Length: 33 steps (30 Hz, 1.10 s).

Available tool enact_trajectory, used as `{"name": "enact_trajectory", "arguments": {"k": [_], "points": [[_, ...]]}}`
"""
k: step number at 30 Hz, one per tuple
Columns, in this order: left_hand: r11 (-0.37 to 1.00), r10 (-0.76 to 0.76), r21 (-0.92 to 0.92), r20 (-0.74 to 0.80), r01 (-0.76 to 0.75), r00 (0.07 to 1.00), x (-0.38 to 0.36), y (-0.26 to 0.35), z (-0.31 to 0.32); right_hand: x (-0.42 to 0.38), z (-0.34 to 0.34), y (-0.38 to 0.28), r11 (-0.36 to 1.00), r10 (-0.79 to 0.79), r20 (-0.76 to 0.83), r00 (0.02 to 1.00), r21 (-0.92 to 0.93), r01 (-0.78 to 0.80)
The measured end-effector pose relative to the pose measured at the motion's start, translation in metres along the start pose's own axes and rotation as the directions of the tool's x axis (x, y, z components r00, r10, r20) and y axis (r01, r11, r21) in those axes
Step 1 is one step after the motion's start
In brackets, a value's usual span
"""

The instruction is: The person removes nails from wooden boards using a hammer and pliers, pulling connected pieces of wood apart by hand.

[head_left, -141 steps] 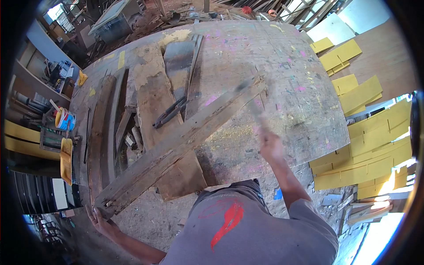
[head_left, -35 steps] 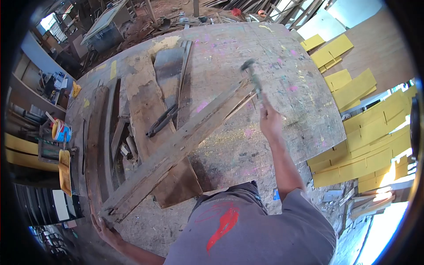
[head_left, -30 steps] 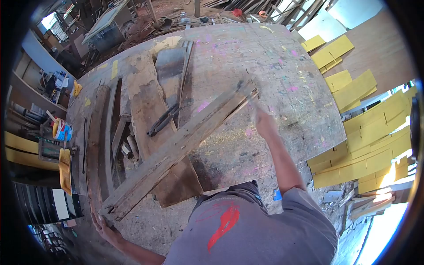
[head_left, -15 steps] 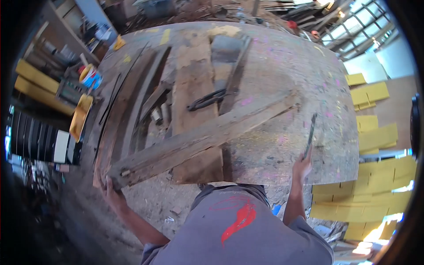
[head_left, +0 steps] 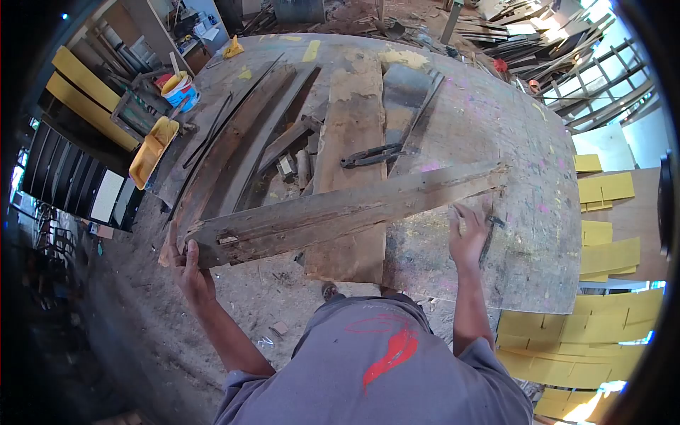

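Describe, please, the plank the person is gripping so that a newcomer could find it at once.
On the big paint-flecked worktable, a long weathered plank lies crosswise over the other boards. The left hand grips its overhanging end; unlike its neighbours, it runs across the table.

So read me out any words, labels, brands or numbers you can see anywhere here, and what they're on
No text here can be read.
Grey shirt: a red mark on it, a shape, no letters that can be made out.
Paint tub: a blue and white label, too small and blurred to read.
Worn plank held by the left hand, and the worktable by the right hand: only paint flecks, no writing.
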<state>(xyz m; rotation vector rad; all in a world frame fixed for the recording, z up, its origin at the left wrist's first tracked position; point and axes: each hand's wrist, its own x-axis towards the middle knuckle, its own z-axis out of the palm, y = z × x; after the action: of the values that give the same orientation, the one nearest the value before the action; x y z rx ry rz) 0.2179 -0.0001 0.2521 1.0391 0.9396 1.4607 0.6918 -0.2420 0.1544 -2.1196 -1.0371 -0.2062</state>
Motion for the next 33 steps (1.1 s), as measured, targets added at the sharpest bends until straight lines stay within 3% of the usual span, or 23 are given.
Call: {"name": "enact_trajectory", "arguments": {"k": [2, 5, 7, 9, 11, 14, 17, 20, 22, 24, 26, 28, 31, 33], "points": [[1.000, 0.002, -0.008, -0.015, -0.002, 1.000, -0.002, 0.004, 0.005, 0.018, 0.000, -0.027, 0.991, 0.028, 0.065, 0.997, 0.127, -0.036], [0.997, -0.038, 0.066, -0.007, 0.038, 0.999, 0.005, -0.014, -0.027, 0.010, 0.009, 0.005, 0.978, 0.208, -0.055, 0.977, 0.021, -0.207], [0.998, -0.022, 0.063, -0.089, 0.028, 0.996, 0.002, -0.015, -0.021, -0.022, 0.018, 0.066, 0.889, 0.346, -0.109, 0.932, -0.281, -0.363], [0.997, -0.039, 0.060, -0.133, 0.047, 0.990, -0.002, -0.019, -0.023, -0.056, 0.007, 0.089, 0.664, 0.571, -0.131, 0.810, -0.506, -0.550], [0.994, -0.086, 0.060, -0.131, 0.095, 0.988, -0.004, -0.024, -0.031, -0.095, 0.001, 0.130, 0.449, 0.617, -0.174, 0.768, -0.724, -0.524], [0.994, -0.089, 0.053, -0.128, 0.097, 0.988, -0.005, -0.029, -0.032, -0.108, -0.018, 0.179, 0.557, 0.730, -0.011, 0.684, -0.571, -0.603], [0.998, -0.057, 0.028, -0.116, 0.061, 0.992, -0.004, -0.027, -0.024, -0.112, -0.018, 0.231, 0.517, 0.772, -0.135, 0.622, -0.437, -0.736], [0.999, -0.010, 0.034, -0.092, 0.014, 0.996, -0.002, -0.021, -0.018, -0.097, -0.043, 0.225, 0.621, 0.681, -0.184, 0.708, -0.368, -0.692], [0.999, 0.035, 0.038, -0.039, -0.033, 0.999, 0.001, -0.020, -0.019, -0.067, -0.090, 0.144, 0.823, 0.508, -0.001, 0.862, -0.295, -0.486], [0.995, 0.073, 0.064, -0.003, -0.073, 0.997, 0.002, -0.016, -0.016, -0.035, -0.118, 0.040, 0.855, 0.519, 0.078, 0.851, -0.056, -0.516], [0.989, 0.114, 0.091, 0.008, -0.114, 0.993, 0.003, -0.011, -0.009, -0.018, -0.127, -0.018, 0.929, 0.365, 0.132, 0.922, -0.126, -0.349], [0.988, 0.137, 0.069, 0.052, -0.140, 0.989, 0.004, -0.007, -0.003, -0.014, -0.117, -0.047, 0.975, 0.221, 0.154, 0.963, -0.002, -0.223], [0.986, 0.157, 0.055, 0.067, -0.160, 0.985, 0.004, -0.006, -0.007, -0.016, -0.098, -0.042, 0.984, 0.153, 0.310, 0.938, -0.137, -0.115], [0.984, 0.162, 0.061, 0.060, -0.165, 0.985, 0.002, -0.004, -0.006, -0.008, -0.088, -0.041, 0.963, 0.205, 0.396, 0.895, -0.246, -0.111]]}}
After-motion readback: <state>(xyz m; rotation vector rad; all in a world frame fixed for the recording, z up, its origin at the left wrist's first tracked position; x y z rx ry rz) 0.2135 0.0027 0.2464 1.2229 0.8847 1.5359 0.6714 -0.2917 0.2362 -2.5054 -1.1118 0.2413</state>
